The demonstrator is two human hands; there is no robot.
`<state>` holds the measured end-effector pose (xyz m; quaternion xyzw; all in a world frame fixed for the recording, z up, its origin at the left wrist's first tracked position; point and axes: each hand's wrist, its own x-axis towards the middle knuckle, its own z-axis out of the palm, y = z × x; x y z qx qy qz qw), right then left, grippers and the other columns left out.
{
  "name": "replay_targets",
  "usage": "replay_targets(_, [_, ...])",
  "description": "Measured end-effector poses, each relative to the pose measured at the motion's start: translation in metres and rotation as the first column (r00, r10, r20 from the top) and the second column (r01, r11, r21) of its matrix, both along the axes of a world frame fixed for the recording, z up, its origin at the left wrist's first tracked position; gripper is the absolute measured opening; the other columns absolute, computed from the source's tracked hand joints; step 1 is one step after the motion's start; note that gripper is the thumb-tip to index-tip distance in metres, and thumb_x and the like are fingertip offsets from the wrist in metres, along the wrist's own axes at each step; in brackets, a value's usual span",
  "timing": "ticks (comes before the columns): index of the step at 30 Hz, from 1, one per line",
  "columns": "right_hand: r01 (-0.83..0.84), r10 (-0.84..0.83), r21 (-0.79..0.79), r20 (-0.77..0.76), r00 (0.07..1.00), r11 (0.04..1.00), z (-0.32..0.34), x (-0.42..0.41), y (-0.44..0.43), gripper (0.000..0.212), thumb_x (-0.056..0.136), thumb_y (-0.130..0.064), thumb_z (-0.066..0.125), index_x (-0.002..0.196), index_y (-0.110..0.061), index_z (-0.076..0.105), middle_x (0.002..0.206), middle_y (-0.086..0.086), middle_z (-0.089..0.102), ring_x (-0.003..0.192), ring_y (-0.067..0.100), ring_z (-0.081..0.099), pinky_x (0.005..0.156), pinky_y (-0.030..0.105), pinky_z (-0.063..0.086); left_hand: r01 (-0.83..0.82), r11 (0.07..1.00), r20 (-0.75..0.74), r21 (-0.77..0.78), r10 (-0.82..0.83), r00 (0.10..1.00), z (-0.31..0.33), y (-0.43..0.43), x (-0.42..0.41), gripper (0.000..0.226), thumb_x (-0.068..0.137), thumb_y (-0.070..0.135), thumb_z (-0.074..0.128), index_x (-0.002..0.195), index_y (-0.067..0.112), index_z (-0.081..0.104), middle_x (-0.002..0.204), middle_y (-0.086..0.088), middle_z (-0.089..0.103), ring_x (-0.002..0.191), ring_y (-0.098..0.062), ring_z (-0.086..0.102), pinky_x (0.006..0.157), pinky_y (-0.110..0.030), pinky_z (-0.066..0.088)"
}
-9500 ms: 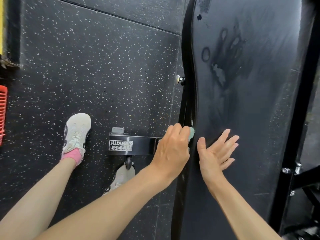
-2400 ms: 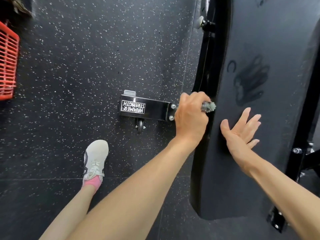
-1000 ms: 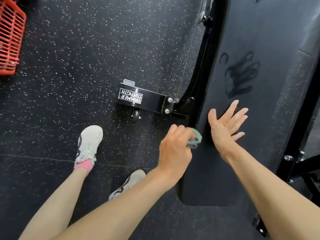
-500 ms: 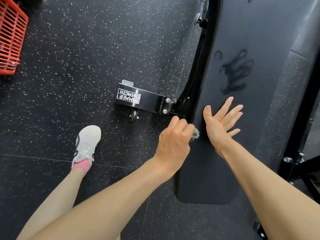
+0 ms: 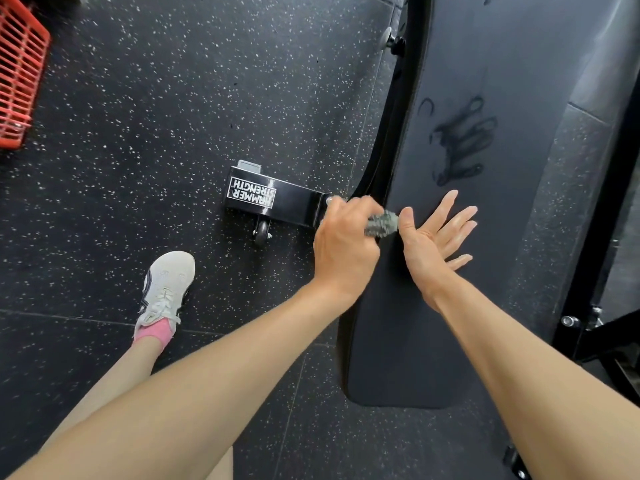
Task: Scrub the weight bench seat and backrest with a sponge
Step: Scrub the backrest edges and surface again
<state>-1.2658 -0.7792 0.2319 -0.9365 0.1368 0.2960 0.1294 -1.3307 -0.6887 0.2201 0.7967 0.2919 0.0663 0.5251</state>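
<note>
Up along the bench pad (image 5: 446, 323) edge, the left hand (image 5: 343, 251) now pinches the soft, light sponge (image 5: 381, 224), best gripped mid-body; the right hand (image 5: 433, 240) rests spread beside it.

— Where was the sponge (image 5: 381, 223)?
— Bunched up, grey-green and blurred, gripped in the left hand (image 5: 346, 244) against the left edge of the pad (image 5: 408, 334).
— And the pad?
— Long, black, matte, its near end rounded, with 1 dark handprint (image 5: 457, 140) farther up.
</note>
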Motion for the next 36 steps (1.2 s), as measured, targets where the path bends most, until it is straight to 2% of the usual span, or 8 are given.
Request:
replay_targets(6, [0.003,-0.003,-0.024,0.019,1.0,1.0,-0.002,0.0,0.001,0.07,0.097,-0.05,0.028,0.147,-0.035,-0.019,0.154,-0.001,-0.032,0.142,0.014,-0.028,0.112,0.052,-0.016,-0.088,0.989,-0.08,-0.12,0.079,0.994,-0.019,0.004,0.016,0.021,0.078,-0.001,0.054,0.089,0.015,0.063,0.072,0.007,0.053,0.077,-0.015,0.045,0.065,-0.031,0.038])
replay_targets(13, [-0.007,0.009,-0.041,0.036,0.999,0.999,-0.003,-0.001,0.0,0.069,0.097,-0.05,0.026,0.148,-0.035,-0.018,0.155,0.0,-0.029,0.143,0.015,-0.026,0.113,0.053,-0.014,0.201,0.98,-0.021,-0.008,-0.201,0.979,-0.016,0.002,-0.043,0.034,0.063,-0.013,0.048,0.083,0.011,0.061,0.072,0.012,0.042,0.07,-0.017,0.042,0.054,-0.032,0.037])
replay_targets(18, [-0.017,0.021,-0.065,0.068,0.997,0.998,-0.005,-0.002,-0.001,0.068,0.097,-0.051,0.025,0.148,-0.035,-0.017,0.156,0.0,-0.027,0.144,0.014,-0.023,0.113,0.053,-0.013,0.049,0.99,-0.185,-0.132,-0.073,0.98,-0.027,0.016,0.012,0.038,0.071,-0.007,0.043,0.091,0.02,0.062,0.082,-0.003,0.05,0.077,-0.023,0.046,0.063,-0.032,0.033])
replay_targets(23, [-0.009,0.019,-0.086,0.116,0.993,0.996,-0.011,-0.003,0.001,0.069,0.096,-0.052,0.026,0.15,-0.035,-0.013,0.158,0.0,-0.021,0.145,0.014,-0.018,0.114,0.053,-0.011,0.093,0.984,-0.128,-0.151,-0.113,0.985,-0.026,-0.013,-0.061,0.033,0.065,-0.016,0.045,0.083,0.008,0.059,0.066,0.013,0.041,0.074,-0.017,0.041,0.058,-0.032,0.029])
replay_targets(26, [-0.008,0.012,-0.027,0.144,0.989,1.0,-0.005,-0.005,0.0,0.076,0.095,-0.05,0.037,0.15,-0.031,-0.011,0.158,0.001,-0.022,0.146,0.015,-0.017,0.114,0.053,-0.011,0.212,0.962,-0.124,-0.17,-0.235,0.964,-0.025,-0.022,-0.104,0.037,0.063,-0.018,0.047,0.085,0.009,0.06,0.075,0.014,0.046,0.079,-0.016,0.044,0.061,-0.032,0.034])
replay_targets(28, [-0.056,0.044,0.044,0.231,0.972,0.997,-0.001,-0.013,-0.007,0.085,0.092,-0.045,0.05,0.152,-0.026,-0.006,0.158,0.003,-0.02,0.147,0.017,-0.004,0.114,0.052,-0.01,0.254,0.952,-0.102,-0.168,-0.273,0.956,-0.03,-0.014,-0.097,0.037,0.064,-0.017,0.048,0.086,0.01,0.061,0.078,0.008,0.052,0.081,-0.017,0.045,0.062,-0.033,0.038])
replay_targets(31, [-0.178,0.197,-0.086,0.335,0.922,0.98,0.003,-0.046,-0.022,0.081,0.091,-0.04,0.054,0.152,-0.018,0.006,0.159,0.009,-0.01,0.145,0.023,0.015,0.115,0.05,-0.004,0.129,0.98,-0.134,-0.15,-0.149,0.98,-0.031,-0.003,-0.047,0.032,0.072,-0.01,0.048,0.09,0.013,0.06,0.083,0.002,0.057,0.084,-0.017,0.043,0.062,-0.032,0.034])
replay_targets(36, [-0.136,0.157,-0.09,0.297,0.942,0.987,0.008,-0.119,-0.048,0.078,0.087,-0.043,0.044,0.152,-0.017,0.009,0.159,0.008,-0.009,0.144,0.02,0.012,0.115,0.047,-0.005,-0.005,0.983,-0.188,-0.183,-0.03,0.982,-0.025,-0.018,-0.042,0.034,0.072,-0.012,0.043,0.089,0.013,0.059,0.079,0.002,0.058,0.081,-0.017,0.04,0.062,-0.028,0.025])
